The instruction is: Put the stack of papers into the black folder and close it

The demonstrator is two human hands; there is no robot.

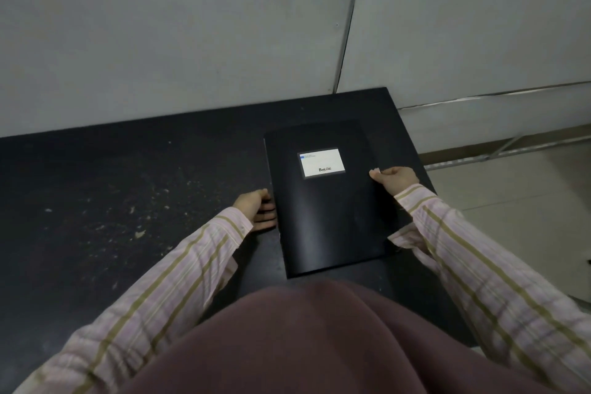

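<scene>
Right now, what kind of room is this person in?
Probably a plain workroom or office, though I can't be sure. There's a scuffed black table against bare grey wall panels, a tiled floor, and a black folder with a white label.

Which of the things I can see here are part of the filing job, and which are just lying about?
Part of the job:
black folder, lying shut, white label up
left hand at its left edge
right hand gripping its right edge
papers: none showing

Just there:
dark table
pale scraps scattered on it
</scene>
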